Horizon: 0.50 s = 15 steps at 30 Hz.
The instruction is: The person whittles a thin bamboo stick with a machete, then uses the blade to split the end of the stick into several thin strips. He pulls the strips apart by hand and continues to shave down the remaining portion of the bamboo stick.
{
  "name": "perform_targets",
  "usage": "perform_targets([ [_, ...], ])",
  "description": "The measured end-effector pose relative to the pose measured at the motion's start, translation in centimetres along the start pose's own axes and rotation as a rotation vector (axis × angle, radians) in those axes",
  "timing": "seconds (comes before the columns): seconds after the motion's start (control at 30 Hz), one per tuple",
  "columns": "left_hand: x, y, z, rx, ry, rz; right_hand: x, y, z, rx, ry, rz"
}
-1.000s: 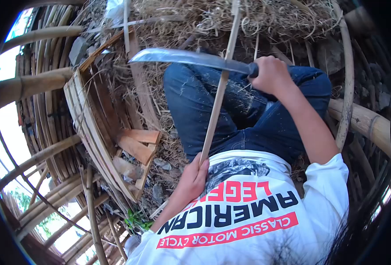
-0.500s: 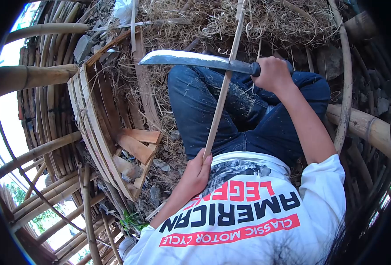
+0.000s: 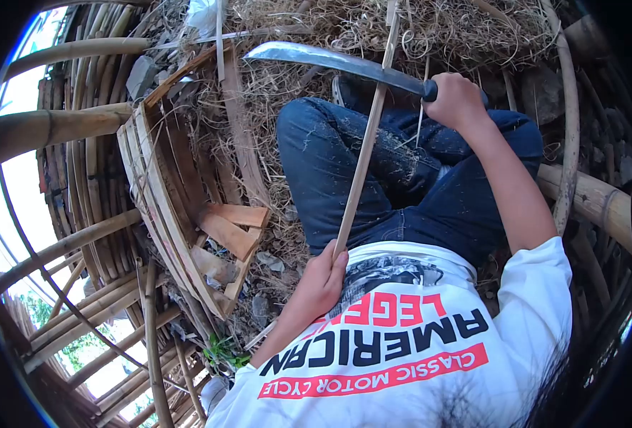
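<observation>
Strip: pale, narrow, straight; slants over the jeans, meeting the machete.
Left hand: closed on strip's lower end.
Right hand: clamped round dark handle.
Hidden: strip's lower tip; upper end indistinct.
Textures: curved metal blade, curly dry shavings.

The machete has a smooth metal blade, glossy where light catches it — its dark handle looks matt. The strip is pale wood, the jeans matt denim — flecked with rough, fibrous shavings.
</observation>
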<state>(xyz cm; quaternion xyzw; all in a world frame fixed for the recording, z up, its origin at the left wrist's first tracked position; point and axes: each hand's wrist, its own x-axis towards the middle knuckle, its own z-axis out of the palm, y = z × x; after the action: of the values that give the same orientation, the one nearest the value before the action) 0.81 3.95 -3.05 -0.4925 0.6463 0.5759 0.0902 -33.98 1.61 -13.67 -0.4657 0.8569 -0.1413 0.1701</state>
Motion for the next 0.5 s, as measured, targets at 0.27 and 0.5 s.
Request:
perform_targets([
  [0.27, 0.5, 0.9, 0.3, -0.004, -0.044, -0.042, -6.1, -4.2, -0.4, 0.079, -0.198, -0.166],
  [0.5, -0.6, 2.1, -0.2, -0.016, -0.005, -0.085, 3.3, 1.4, -0.6, 0.043, -0.056, 0.085],
])
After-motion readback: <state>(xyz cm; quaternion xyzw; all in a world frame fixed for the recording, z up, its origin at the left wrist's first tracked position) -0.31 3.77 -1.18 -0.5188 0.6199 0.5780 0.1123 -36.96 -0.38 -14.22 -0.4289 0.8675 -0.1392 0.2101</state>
